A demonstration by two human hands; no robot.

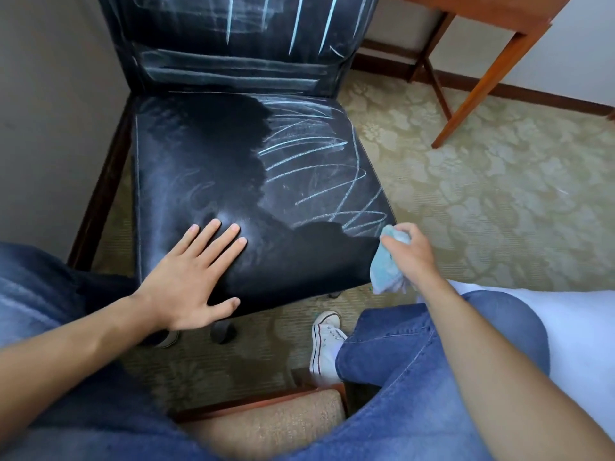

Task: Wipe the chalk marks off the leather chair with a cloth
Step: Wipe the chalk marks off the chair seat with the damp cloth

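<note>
A black leather chair [206, 154] faces me. Pale blue chalk marks [312, 161] zigzag over the right half of its seat, and more streaks cross the backrest [266, 24]. The left half of the seat looks dark and mostly wiped, with faint smears. My left hand [189, 277] lies flat with straight fingers on the seat's front left part. My right hand [411, 251] grips a bunched light blue cloth [387, 264] at the seat's front right corner, just beside the lowest chalk lines.
A wall stands close on the chair's left. A wooden table leg [479, 88] slants down at the back right over patterned carpet [499, 181]. My knees in blue jeans and a white sneaker [324, 344] sit below the chair's front edge, on a beige cushioned seat [273, 424].
</note>
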